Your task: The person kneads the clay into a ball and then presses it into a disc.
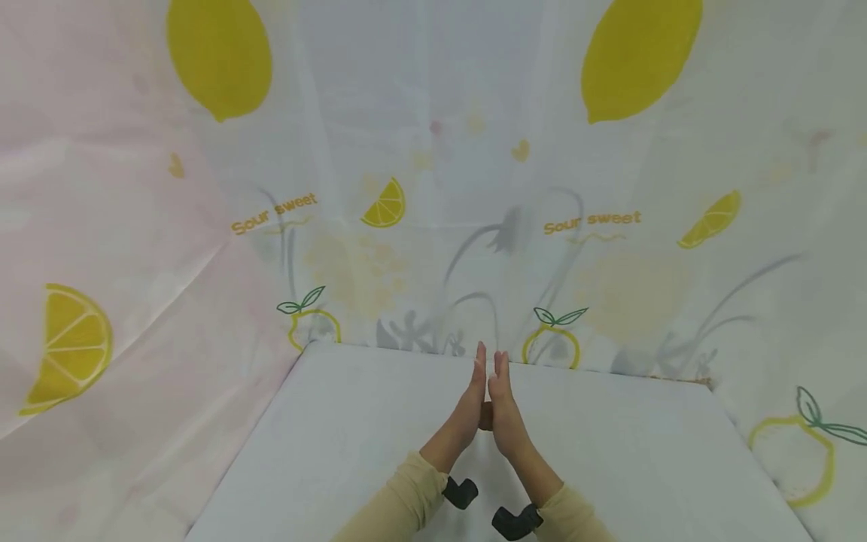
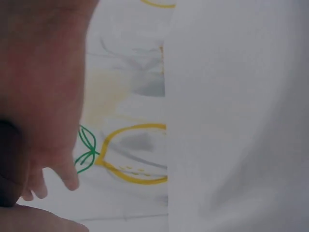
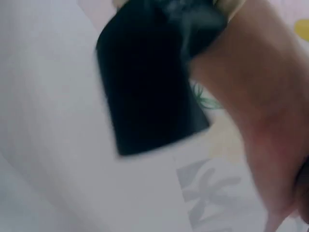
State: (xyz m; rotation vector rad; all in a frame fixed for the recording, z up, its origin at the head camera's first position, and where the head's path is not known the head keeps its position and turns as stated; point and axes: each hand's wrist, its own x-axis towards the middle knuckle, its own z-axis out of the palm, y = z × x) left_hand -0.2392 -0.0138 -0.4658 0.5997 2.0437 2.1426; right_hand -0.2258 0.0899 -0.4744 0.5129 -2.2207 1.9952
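In the head view my left hand and right hand stand upright over the white table, palms facing each other. The fingers of both hands are straight and point away from me. A small dark brown lump sits between the palms near their heels, touched from both sides. Its kind I cannot tell. The left wrist view shows the dark lump at the left edge, against the palm. In the right wrist view a dark edge of the lump shows at the right border.
A white tabletop lies under the hands. Behind and beside it hangs a pale cloth printed with lemons and words. Each wrist carries a black camera mount, the left mount and the right mount, close together below the hands.
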